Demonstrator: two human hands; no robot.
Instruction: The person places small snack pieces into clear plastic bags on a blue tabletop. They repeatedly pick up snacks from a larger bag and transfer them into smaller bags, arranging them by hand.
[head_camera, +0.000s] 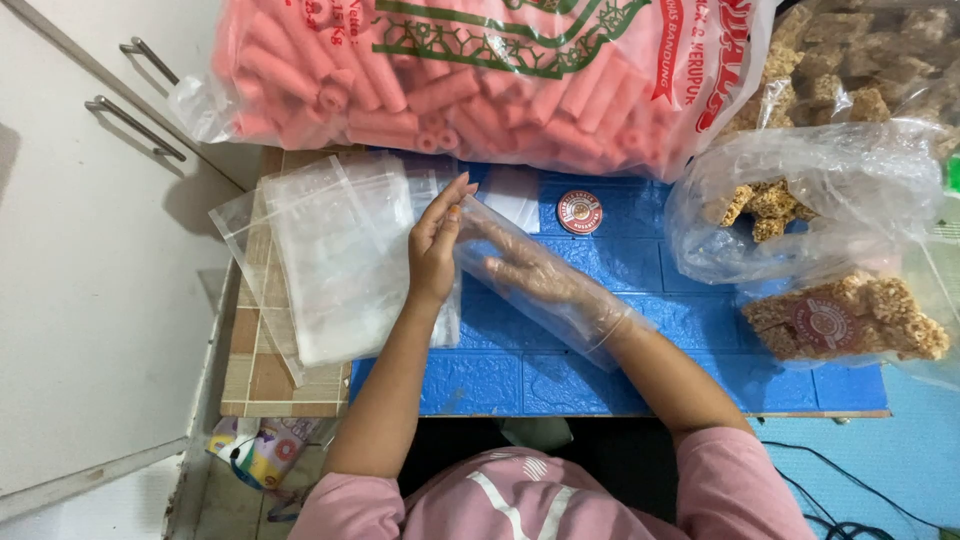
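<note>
My left hand (434, 245) is bare, fingers straight and close together, its fingertips at the open end of a clear plastic bag (560, 300). My right hand (520, 265) is inside that clear bag, fingers spread, with the plastic covering it to mid-forearm like a glove. Both hands meet above the blue brick-patterned mat (640, 250). A stack of empty clear plastic bags (340, 250) lies just left of my left hand, partly under it.
A large sack of pink tube crackers (480, 80) lies along the far edge. At right are open clear bags of brown puffed-rice squares (770, 200) and a sealed pack of them (850, 320). A small round red tin (580, 212) sits on the mat. White cabinet doors (90, 250) stand at left.
</note>
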